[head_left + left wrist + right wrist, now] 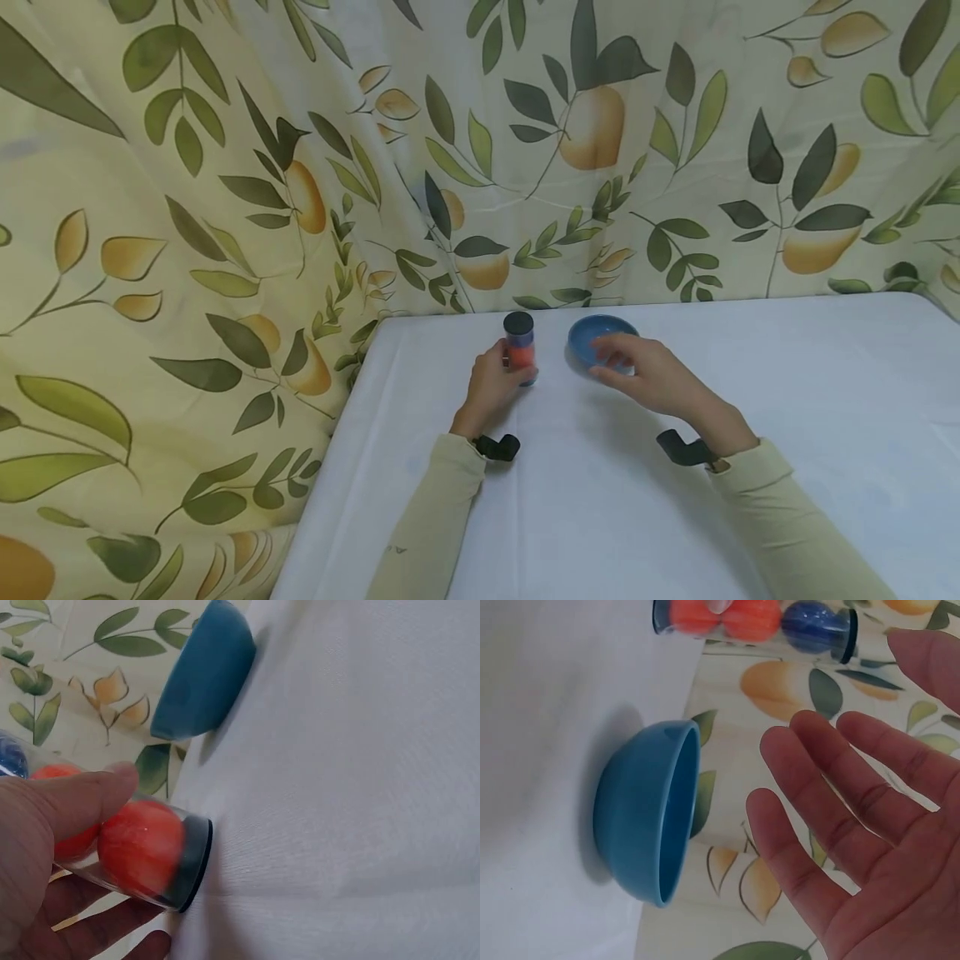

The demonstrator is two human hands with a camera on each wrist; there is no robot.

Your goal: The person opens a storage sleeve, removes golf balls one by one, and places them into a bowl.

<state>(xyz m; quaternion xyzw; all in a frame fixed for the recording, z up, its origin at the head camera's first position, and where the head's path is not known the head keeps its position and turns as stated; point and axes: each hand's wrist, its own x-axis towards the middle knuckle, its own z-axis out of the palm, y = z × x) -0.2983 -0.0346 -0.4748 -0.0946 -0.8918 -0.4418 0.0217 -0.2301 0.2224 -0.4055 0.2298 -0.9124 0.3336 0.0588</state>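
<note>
My left hand (489, 385) grips a clear plastic tube (521, 354) with dark ends, thumb on one side and fingers round the other. The tube stands upright, and its lower end is at or just above the table. Inside it are two orange-red balls (750, 619) and a dark blue ball (808, 626). To the right of the tube sits a blue bowl (582, 335) on the table. My right hand (660, 379) hovers over the bowl's near right side, fingers spread and loosely bent, holding nothing. It hides part of the bowl's inside in the head view.
A white cloth (570, 508) covers the table. Behind it and to the left hangs a curtain (675, 208) printed with leaves and fruit. The bowl and the tube stand near the table's back edge. Each wrist wears a black camera mount (498, 447).
</note>
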